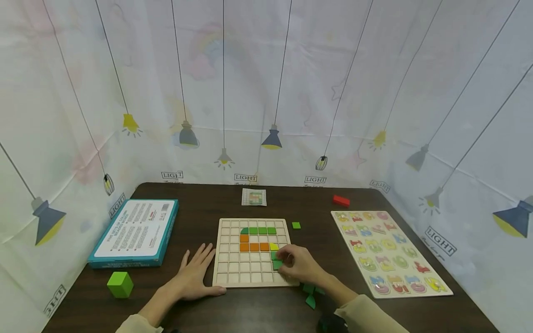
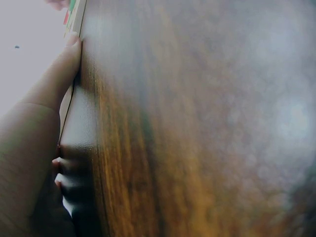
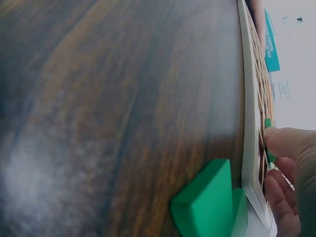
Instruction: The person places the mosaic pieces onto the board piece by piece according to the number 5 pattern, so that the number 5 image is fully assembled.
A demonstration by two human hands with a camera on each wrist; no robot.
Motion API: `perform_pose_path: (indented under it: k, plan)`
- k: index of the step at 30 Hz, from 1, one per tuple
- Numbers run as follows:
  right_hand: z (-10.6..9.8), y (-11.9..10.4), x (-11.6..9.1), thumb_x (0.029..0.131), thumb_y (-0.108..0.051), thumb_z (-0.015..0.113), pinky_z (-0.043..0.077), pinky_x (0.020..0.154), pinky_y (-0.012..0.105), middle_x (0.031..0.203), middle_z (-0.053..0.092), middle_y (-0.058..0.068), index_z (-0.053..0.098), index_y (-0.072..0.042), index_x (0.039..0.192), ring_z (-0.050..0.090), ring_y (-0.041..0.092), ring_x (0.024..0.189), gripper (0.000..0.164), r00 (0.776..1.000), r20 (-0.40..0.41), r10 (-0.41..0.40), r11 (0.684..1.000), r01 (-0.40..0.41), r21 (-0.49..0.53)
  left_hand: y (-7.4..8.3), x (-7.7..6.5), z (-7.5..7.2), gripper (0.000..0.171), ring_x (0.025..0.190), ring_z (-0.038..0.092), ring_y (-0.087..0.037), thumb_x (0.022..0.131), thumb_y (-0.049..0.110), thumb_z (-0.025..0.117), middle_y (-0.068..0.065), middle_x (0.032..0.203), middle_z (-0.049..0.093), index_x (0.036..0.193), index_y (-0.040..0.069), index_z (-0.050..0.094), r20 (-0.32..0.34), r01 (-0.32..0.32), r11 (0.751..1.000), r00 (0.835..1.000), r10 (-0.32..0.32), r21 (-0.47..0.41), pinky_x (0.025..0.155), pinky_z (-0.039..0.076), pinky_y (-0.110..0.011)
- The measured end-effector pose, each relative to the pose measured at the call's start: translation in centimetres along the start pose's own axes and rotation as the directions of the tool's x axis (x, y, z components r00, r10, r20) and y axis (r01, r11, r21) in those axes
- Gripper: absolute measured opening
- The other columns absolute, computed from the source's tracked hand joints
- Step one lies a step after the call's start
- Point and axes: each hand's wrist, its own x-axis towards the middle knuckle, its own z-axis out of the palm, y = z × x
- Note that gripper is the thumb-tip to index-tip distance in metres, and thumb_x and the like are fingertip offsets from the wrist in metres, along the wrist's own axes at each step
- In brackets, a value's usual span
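Observation:
A wooden grid board (image 1: 233, 267) lies flat on the table. On it sit a rounded green tile (image 1: 244, 231), several green squares (image 1: 262, 231), orange tiles (image 1: 254, 247) and a yellow tile (image 1: 273, 247). My left hand (image 1: 193, 273) rests on the table with fingers spread, against the board's left edge. Over the board's lower right, my right hand (image 1: 301, 266) curls its thumb and fingers at a green tile (image 1: 276, 265) and pinches it. The right wrist view shows the thumb against that green tile (image 3: 270, 154); part of the tile is hidden behind the fingers.
Loose green pieces (image 1: 310, 301) lie by the right forearm; a green square (image 1: 296, 225) is beyond the board. A blue box (image 1: 133, 231) and green cube (image 1: 120, 284) stand left. To the right are an animal puzzle board (image 1: 391, 254) and a red block (image 1: 341, 200). A pattern card (image 1: 254, 197) lies behind.

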Motion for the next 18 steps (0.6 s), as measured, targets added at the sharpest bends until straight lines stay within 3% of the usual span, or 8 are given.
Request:
perform_pose_path:
  k: [12,18]
  plan:
    - [0.59,-0.26,-0.32,0.076,-0.003,0.075,0.053,0.067,0.026,0.096,0.065,0.002,0.065,-0.005,0.104,0.060,0.015,0.077,0.030,1.000,0.026,-0.004,1.000,0.003,0.015,-0.43,-0.52,0.61,0.113,0.142,0.008,-0.033,0.070,0.079,0.056,-0.013,0.156,0.016,0.150,0.006,0.024,0.005,-0.005,0.999,1.000,0.005,-0.033,0.105,0.000,-0.064]
    - [0.19,-0.05,0.03,0.075,-0.002,0.076,0.053,0.066,0.026,0.095,0.065,0.004,0.065,-0.004,0.103,0.061,0.017,0.076,0.030,1.000,0.007,-0.020,1.000,0.020,0.020,-0.52,0.10,0.41,0.113,0.142,0.008,-0.033,0.070,0.080,0.055,-0.013,0.156,0.015,0.150,0.007,0.023,0.000,-0.011,0.999,1.000,0.011,-0.041,0.105,-0.001,-0.065]
